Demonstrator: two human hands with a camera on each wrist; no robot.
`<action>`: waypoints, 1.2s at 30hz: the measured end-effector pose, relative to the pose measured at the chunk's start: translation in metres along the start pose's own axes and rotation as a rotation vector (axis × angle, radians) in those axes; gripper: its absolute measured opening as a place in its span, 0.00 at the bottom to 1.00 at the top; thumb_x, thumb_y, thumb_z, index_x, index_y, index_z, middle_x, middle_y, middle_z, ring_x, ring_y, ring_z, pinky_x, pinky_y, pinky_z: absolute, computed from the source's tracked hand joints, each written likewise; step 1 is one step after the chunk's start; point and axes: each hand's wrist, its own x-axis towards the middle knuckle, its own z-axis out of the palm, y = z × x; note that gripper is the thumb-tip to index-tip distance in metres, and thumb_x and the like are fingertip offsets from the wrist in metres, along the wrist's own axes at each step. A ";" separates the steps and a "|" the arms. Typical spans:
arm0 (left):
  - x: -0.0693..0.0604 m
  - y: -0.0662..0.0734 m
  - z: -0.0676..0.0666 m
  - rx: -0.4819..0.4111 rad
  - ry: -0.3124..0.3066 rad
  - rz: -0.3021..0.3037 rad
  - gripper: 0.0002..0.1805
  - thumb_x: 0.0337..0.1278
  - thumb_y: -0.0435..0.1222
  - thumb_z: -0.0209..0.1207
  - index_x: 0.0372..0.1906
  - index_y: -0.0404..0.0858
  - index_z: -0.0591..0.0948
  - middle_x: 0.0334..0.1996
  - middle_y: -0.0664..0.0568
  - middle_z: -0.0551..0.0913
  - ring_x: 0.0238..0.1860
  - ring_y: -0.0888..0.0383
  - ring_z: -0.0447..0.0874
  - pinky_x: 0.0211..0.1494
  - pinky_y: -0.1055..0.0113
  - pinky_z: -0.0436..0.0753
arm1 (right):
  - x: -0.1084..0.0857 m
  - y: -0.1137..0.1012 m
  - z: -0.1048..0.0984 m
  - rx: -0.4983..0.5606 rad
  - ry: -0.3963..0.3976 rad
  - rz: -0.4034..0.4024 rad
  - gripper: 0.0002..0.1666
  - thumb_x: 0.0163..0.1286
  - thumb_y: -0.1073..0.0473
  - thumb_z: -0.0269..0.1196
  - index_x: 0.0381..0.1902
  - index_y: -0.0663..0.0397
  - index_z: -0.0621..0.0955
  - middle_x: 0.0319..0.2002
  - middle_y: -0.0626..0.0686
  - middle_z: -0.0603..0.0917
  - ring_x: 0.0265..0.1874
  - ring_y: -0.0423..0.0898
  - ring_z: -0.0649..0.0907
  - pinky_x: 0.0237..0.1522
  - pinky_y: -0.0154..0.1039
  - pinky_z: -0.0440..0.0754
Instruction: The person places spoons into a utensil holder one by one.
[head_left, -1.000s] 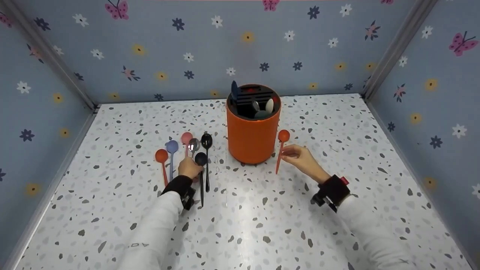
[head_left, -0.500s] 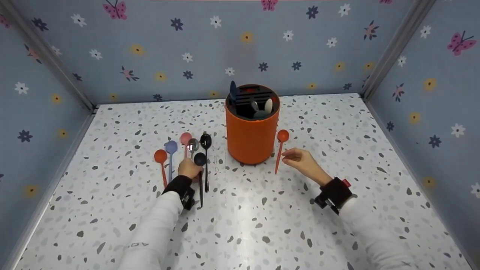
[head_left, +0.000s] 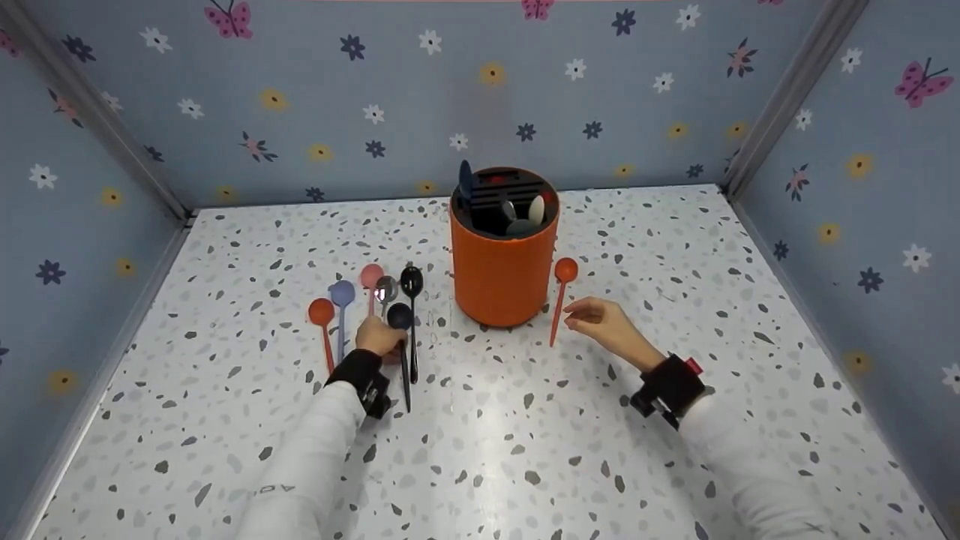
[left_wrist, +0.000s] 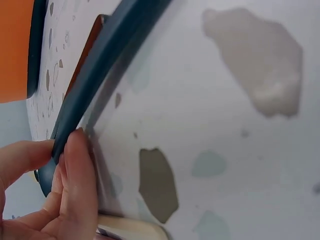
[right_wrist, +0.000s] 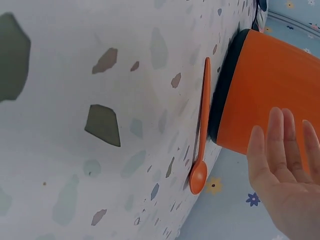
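Note:
In the head view the left hand (head_left: 380, 337) pinches the handle of a dark spoon (head_left: 400, 316) among several spoons on the left. The left wrist view shows its thumb and fingers on the dark blue handle (left_wrist: 97, 60). An orange spoon (head_left: 566, 270) lies just right of the orange holder (head_left: 504, 277). Beside that spoon's handle is the right hand (head_left: 607, 330), not touching it. In the right wrist view the right hand (right_wrist: 285, 170) has its fingers extended and holds nothing, and the orange spoon (right_wrist: 198, 176) lies on the tabletop.
Around the left hand lie a red spoon (head_left: 322, 312), a purple spoon (head_left: 343, 293), a pink spoon (head_left: 372, 275), a silver spoon (head_left: 386, 288) and a glossy black spoon (head_left: 412, 281). Several utensils stand in the holder. Patterned walls (head_left: 420, 90) enclose the speckled tabletop (head_left: 525, 420).
The right hand has let go of the orange spoon and moved slightly away from its handle. The left hand stays in place, while the lower end of the dark handle has swung slightly right.

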 end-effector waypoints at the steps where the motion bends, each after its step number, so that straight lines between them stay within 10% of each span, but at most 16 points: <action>1: -0.002 0.001 -0.001 -0.024 -0.008 0.000 0.07 0.40 0.29 0.57 0.15 0.30 0.76 0.07 0.50 0.76 0.09 0.62 0.74 0.18 0.71 0.78 | 0.000 0.000 0.000 -0.004 0.002 0.002 0.17 0.59 0.66 0.58 0.45 0.73 0.75 0.39 0.61 0.80 0.33 0.38 0.80 0.39 0.30 0.78; 16: -0.015 0.013 0.002 -0.368 -0.047 -0.127 0.05 0.46 0.28 0.56 0.23 0.30 0.73 0.10 0.51 0.75 0.09 0.61 0.75 0.18 0.69 0.81 | -0.002 -0.013 0.005 0.020 -0.030 0.037 0.17 0.59 0.66 0.58 0.45 0.73 0.74 0.41 0.65 0.79 0.35 0.43 0.80 0.42 0.33 0.79; 36: -0.037 0.046 0.025 -0.655 -0.148 -0.135 0.17 0.52 0.28 0.54 0.44 0.17 0.72 0.18 0.46 0.77 0.18 0.58 0.79 0.29 0.67 0.83 | 0.007 -0.012 0.022 0.030 -0.135 0.001 0.19 0.60 0.63 0.58 0.48 0.71 0.74 0.41 0.64 0.79 0.38 0.47 0.80 0.43 0.35 0.78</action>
